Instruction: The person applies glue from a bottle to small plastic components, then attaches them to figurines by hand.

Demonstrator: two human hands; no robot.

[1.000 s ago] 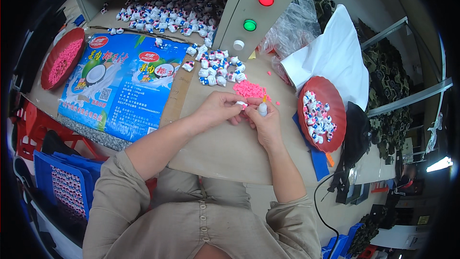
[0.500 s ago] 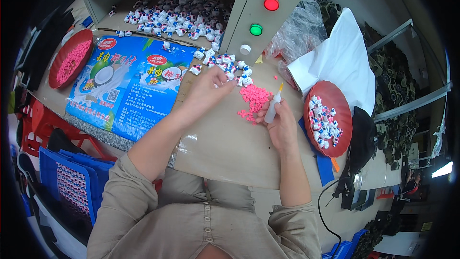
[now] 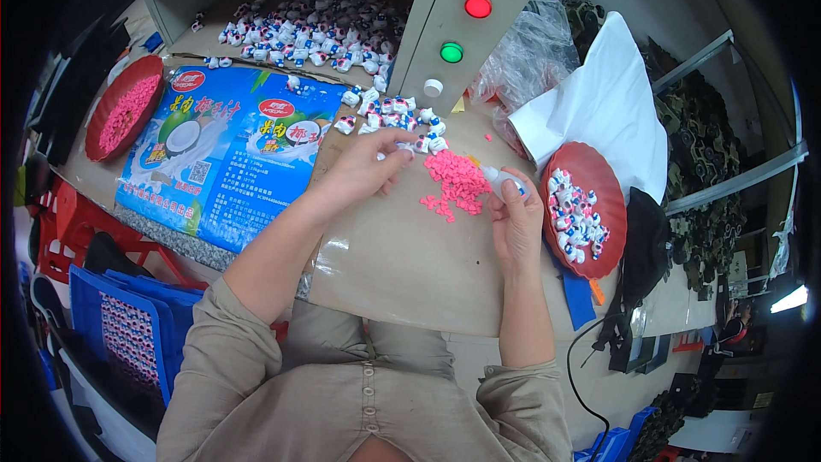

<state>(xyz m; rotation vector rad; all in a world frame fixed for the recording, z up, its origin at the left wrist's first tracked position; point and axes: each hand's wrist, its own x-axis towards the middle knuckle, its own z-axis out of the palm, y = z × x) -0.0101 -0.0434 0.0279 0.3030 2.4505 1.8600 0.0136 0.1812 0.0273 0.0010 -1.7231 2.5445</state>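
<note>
on cardboard, left hand (image 3: 363,173) pinching small figure (image 3: 402,147), right hand (image 3: 516,221) gripping glue bottle (image 3: 500,178)

Small assembly workshop. Upper centre: grey machine box (image 3: 453,26) with red and green lights. Surface (image 3: 402,265) covered in cardboard, heaps of tiny toy figures (image 3: 316,21), pink parts (image 3: 453,180), red trays (image 3: 590,214). Blue crates (image 3: 120,325) lower left.
</note>
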